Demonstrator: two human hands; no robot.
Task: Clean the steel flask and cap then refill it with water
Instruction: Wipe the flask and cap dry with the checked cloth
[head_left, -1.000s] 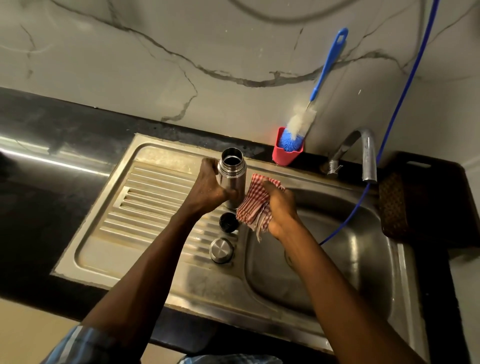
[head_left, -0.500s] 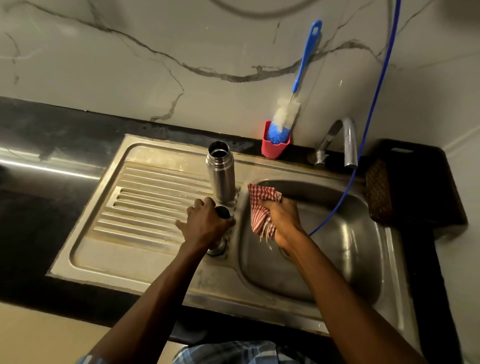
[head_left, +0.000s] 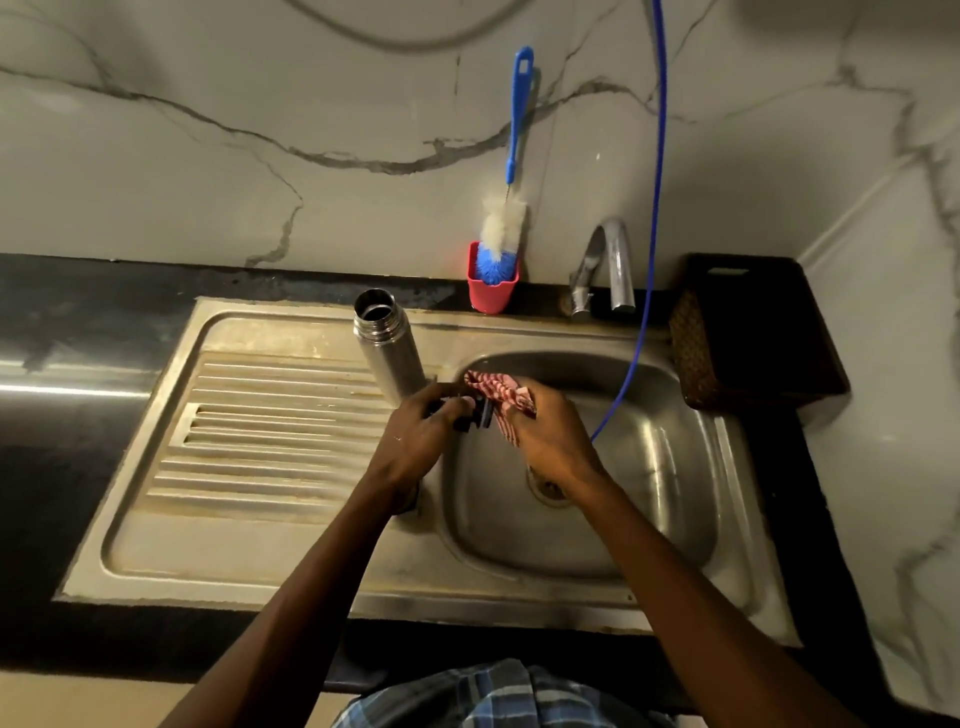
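1. Your left hand (head_left: 423, 434) is gripping a small dark stopper (head_left: 470, 415), fingers curled round it, while your right hand (head_left: 550, 436) is clutching the red checked cloth (head_left: 498, 395) and bringing it against that piece.
2. The steel flask (head_left: 389, 348) is standing upright and uncapped on the drainboard (head_left: 270, 431), just beyond your left hand and touching neither hand.
3. You are, by my reading, wiping the stopper dry; the refill is not yet begun.
4. To do this well, be turning the stopper against the cloth so every side is getting wiped, and be working a fold into any groove or thread.
5. Be keeping both hands over the sink basin (head_left: 649, 467), so a slip is dropping the piece into the bowl and not onto the floor.
6. The flask is standing close to your left knuckles; a wide elbow swing could be tipping it.
7. A blue hose (head_left: 652, 260) is hanging down to the right of your right hand into the basin.
8. The tap (head_left: 615, 265) is waiting beyond your right hand, with a bottle brush (head_left: 511, 171) in a red holder (head_left: 491, 293) further left of it.
9. A dark basket (head_left: 748, 332) is sitting on the surface (head_left: 62, 332) far right of your hands.
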